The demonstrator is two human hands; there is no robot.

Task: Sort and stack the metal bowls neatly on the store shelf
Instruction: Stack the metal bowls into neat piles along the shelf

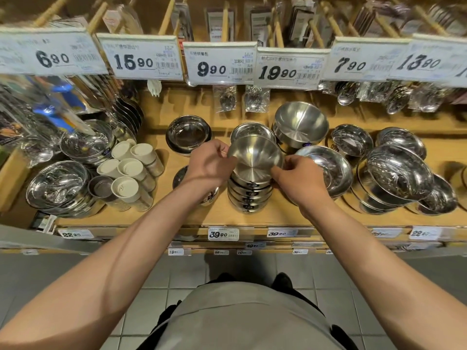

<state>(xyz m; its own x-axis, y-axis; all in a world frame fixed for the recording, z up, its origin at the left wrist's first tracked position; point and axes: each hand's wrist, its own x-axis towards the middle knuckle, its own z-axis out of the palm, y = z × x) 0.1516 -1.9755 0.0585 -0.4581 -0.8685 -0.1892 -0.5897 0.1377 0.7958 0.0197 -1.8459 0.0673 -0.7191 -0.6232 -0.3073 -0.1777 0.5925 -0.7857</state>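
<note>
A wooden store shelf holds stainless steel bowls in groups. At its middle stands a nested stack of bowls, and seated on top is the top bowl, tilted slightly away. The left hand pinches its left rim; the right hand pinches its right rim. To seat it well, level the rim and lower evenly so it nests square. Room is tight: a shallow bowl lies just right of the right hand, a dark bowl just beyond the left hand. The shelf's front edge is near the wrists.
</note>
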